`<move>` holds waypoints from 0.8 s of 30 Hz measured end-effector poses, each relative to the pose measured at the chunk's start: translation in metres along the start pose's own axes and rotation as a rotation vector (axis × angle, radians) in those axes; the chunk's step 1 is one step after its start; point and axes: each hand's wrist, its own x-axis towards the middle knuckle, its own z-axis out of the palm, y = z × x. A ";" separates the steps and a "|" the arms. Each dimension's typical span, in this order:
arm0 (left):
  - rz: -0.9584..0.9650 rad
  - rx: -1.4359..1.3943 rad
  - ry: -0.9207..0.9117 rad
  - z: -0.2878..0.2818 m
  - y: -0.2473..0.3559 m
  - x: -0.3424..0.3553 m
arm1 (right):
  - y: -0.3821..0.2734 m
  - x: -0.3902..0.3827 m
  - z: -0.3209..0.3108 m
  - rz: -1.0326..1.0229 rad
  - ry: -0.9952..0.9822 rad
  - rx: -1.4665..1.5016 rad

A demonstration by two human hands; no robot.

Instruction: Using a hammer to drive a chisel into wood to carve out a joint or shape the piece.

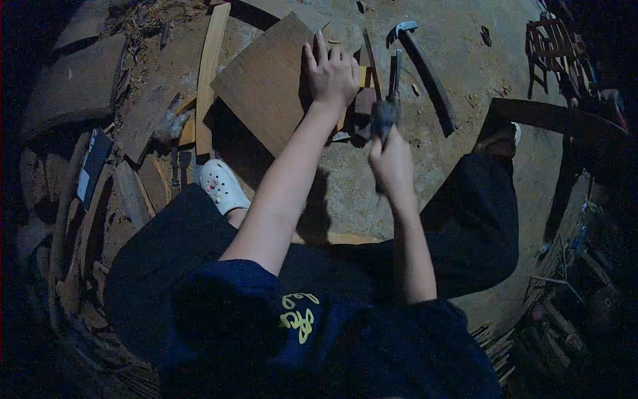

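Observation:
My left hand (334,78) is open, fingers apart, laid along the right edge of a flat brown wooden board (266,76). My right hand (392,163), somewhat blurred, is closed round the dark handle of a tool with a long narrow blade (373,63). The blade points away from me; its exact kind is too dim to tell. Beside it stands another narrow dark piece (397,70), whose link to the tool I cannot make out. Small wooden blocks (364,103) lie between my hands, partly shaded.
A claw hammer (428,70) lies on the dusty floor to the right. Left of the board is a long pale wood strip (211,73), near my white clog (221,185). Scrap wood (133,193) piles up at the left. A small wooden rack (550,43) stands far right.

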 end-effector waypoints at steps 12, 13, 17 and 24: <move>-0.009 0.008 -0.041 -0.003 0.002 0.001 | 0.001 0.011 0.003 -0.009 0.008 0.025; -0.005 0.017 -0.041 -0.002 0.000 0.004 | -0.006 0.021 0.002 -0.009 0.020 0.031; 0.006 0.096 -0.024 0.000 -0.007 -0.004 | -0.021 0.016 -0.019 -0.085 0.238 0.162; 0.018 -0.265 -0.044 -0.014 -0.008 -0.004 | 0.021 -0.017 -0.021 -0.062 0.434 0.770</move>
